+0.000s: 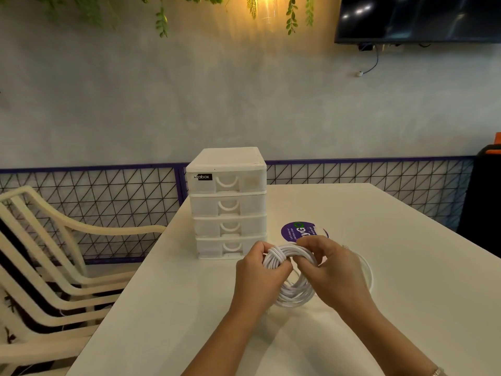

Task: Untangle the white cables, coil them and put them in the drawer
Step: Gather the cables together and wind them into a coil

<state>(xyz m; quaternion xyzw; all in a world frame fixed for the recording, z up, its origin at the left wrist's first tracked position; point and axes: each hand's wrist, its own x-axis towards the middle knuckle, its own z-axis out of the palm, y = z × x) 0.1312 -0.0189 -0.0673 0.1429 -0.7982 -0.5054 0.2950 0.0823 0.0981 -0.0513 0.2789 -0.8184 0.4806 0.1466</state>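
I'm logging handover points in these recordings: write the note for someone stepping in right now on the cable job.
Left hand: grips the left side of the white cable coil, where turns are wrapped around the bundle.
Right hand: pinches the coil's top right.
A loose white strand trails right, onto the white table.
The four-drawer white plastic unit stands just behind the hands, all drawers shut.
Done: most of the coiling.
Left: take in the loose strand, open a drawer, put the coil inside.
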